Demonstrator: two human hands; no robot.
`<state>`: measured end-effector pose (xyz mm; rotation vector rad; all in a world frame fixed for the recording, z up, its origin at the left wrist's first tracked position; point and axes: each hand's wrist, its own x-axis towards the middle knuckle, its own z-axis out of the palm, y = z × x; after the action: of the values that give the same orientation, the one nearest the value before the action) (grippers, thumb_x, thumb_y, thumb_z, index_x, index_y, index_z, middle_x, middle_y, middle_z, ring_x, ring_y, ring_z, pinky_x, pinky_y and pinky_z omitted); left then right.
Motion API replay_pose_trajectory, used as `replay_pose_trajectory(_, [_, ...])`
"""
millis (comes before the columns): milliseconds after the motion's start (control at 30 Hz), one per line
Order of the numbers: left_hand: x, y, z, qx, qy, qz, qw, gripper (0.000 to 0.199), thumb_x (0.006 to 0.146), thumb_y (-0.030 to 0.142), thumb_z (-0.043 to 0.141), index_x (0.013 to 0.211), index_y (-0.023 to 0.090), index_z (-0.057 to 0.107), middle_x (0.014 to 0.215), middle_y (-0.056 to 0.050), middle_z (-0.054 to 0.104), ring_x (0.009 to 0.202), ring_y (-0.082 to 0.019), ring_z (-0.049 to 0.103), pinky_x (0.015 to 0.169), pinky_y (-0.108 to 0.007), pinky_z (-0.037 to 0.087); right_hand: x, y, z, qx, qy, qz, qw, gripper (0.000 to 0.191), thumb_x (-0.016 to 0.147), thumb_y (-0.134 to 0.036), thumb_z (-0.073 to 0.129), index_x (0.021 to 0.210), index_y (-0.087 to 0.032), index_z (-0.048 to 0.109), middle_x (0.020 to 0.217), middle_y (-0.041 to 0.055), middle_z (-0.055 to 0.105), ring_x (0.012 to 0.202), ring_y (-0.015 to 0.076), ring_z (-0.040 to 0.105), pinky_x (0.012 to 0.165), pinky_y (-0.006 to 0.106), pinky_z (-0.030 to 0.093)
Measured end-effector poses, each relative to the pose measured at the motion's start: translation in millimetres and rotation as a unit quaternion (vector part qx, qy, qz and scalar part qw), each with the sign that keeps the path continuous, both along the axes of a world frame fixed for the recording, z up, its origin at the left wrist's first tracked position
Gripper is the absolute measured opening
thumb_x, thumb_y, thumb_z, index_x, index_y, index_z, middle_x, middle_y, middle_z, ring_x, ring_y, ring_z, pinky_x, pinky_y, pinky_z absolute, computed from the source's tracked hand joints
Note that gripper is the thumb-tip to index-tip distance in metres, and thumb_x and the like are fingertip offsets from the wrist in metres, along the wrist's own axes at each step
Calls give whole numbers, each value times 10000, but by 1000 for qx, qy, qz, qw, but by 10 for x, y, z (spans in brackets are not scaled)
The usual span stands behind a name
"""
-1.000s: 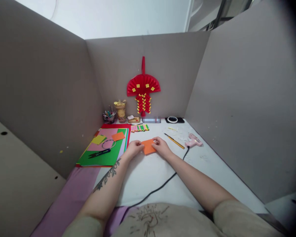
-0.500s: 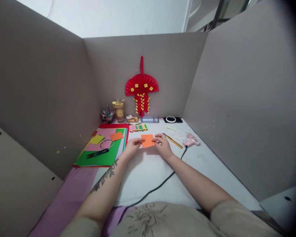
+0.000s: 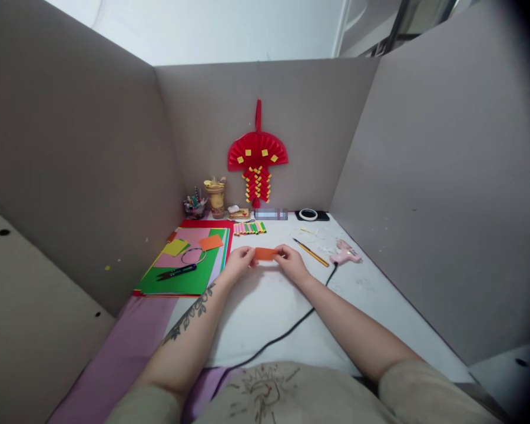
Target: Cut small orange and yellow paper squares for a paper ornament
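An orange paper (image 3: 265, 254) is stretched between my two hands, a little above the white tabletop, and shows as a low, wide strip. My left hand (image 3: 242, 261) pinches its left end with closed fingers. At its right end, my right hand (image 3: 290, 261) holds the paper between thumb and fingers. Just behind the hands lies a row of small rolled paper tubes (image 3: 249, 228) in pink, green and yellow. A yellow-and-black pen (image 3: 311, 252) rests to the right of my right hand.
Coloured sheets (image 3: 181, 282) at left carry black snips (image 3: 176, 272), a ring (image 3: 193, 255) and paper squares. A pink glue gun (image 3: 346, 252) lies right, its black cable (image 3: 287, 334) crossing the table front. A red fan decoration (image 3: 258, 152) hangs on the back panel.
The orange paper was a taller, flat square and now appears as a narrower strip. Both hands have closed in more on its ends. The view has shifted slightly.
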<state>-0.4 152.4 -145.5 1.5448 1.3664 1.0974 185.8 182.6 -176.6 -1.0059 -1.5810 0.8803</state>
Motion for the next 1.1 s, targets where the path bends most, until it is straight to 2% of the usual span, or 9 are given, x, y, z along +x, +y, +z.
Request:
replay_pose_trajectory(133, [-33,55,-70,4,17,4,1000,358,785,410,461,845,116,658,771,-61,659,675,-154,583,592,-235,414,21,24,-57,100,-48,19,994,170,692,-124,484,731,-189,637,893,46,583,860,163,556,680,265,452])
replay_pose_trajectory(233, [-83,86,-165,5,124,5,992,272,744,333,507,762,117,671,687,-41,650,641,-155,564,586,-237,399,13,45,-112,116,-140,50,982,232,675,-50,485,722,-196,660,863,42,596,845,159,565,788,306,453])
replay_pose_trajectory(367, [-139,89,-208,-15,261,-6,965,271,759,296,480,723,129,691,633,-43,649,596,-160,556,576,-247,391,-13,58,-133,122,-255,75,956,249,688,-11,492,700,-188,667,830,49,624,825,168,563,813,326,451])
replay_pose_trajectory(567, [-178,85,-133,-4,322,-12,946,277,767,207,478,913,170,710,916,-84,703,816,-187,617,727,-246,422,15,35,-91,157,-269,58,948,310,704,19,447,795,-176,670,862,61,657,857,178,569,830,340,454])
replay_pose_trajectory(700, [-229,100,-52,15,328,47,943,281,805,267,471,931,159,698,949,-106,694,858,-202,614,747,-255,424,3,-51,-47,192,-289,109,932,278,775,-58,458,892,-189,674,929,66,668,938,187,567,879,364,443])
replay_pose_trajectory(800, [-384,100,90,9,355,76,932,278,816,302,472,898,160,696,894,-105,697,828,-209,615,715,-263,427,-35,-140,-13,197,-337,161,906,303,853,-190,443,1093,-178,627,1112,94,636,1101,208,527,970,392,394])
replay_pose_trajectory(867, [-583,89,206,-6,380,132,916,281,820,323,475,911,168,691,877,-110,694,836,-227,614,706,-278,429,-57,-184,-1,176,-384,188,887,398,862,-284,459,1237,-176,539,1281,114,538,1233,244,435,1024,437,336])
replay_pose_trajectory(967, [-999,69,328,-36,402,265,876,291,817,308,483,995,180,674,943,-138,679,905,-269,601,729,-322,436,-71,-207,7,133,-441,222,859,507,867,-384,446,1341,-204,430,1394,111,418,1326,289,303,1054,538,238])
replay_pose_trajectory(1100, [-1535,84,285,-96,409,387,821,344,785,287,539,1108,212,631,1159,-159,592,1058,-338,530,808,-422,436,-62,-200,45,104,-461,248,846,491,884,-399,402,1348,-241,417,1408,86,401,1346,288,260,1054,582,177])
